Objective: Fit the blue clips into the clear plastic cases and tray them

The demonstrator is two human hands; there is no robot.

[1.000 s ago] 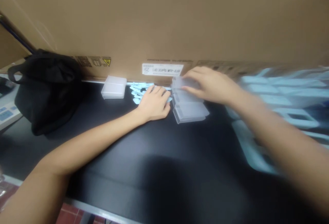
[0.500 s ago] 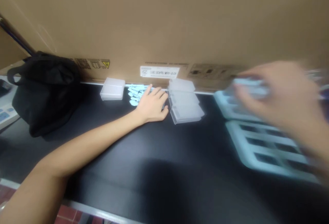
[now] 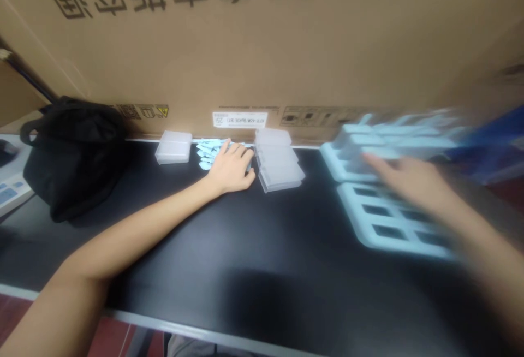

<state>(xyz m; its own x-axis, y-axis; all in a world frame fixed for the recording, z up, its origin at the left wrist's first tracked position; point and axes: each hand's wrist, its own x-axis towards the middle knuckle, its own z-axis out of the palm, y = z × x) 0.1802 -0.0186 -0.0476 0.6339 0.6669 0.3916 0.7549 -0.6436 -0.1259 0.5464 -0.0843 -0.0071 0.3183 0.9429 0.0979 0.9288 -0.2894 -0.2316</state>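
1. Carton (image 3: 245, 57) behind table (image 3: 196, 269); bag (image 3: 77, 155) at left.
2. Case stacks (image 3: 280, 166) flank blue pieces (image 3: 206, 155) under left hand (image 3: 230, 168), its fingers loosely spread.
3. Back rack (image 3: 331, 163) bears blocks (image 3: 362, 140); right hand (image 3: 420, 182) overlaps them, fingers too blurred to tell.

Upside down, the cardboard box (image 3: 307, 62) bore "奥克斯" at the top, a white label (image 3: 240, 120) reading "KFR-46…" and "25" at centre, a yellow warning triangle (image 3: 162, 112) centre-left.
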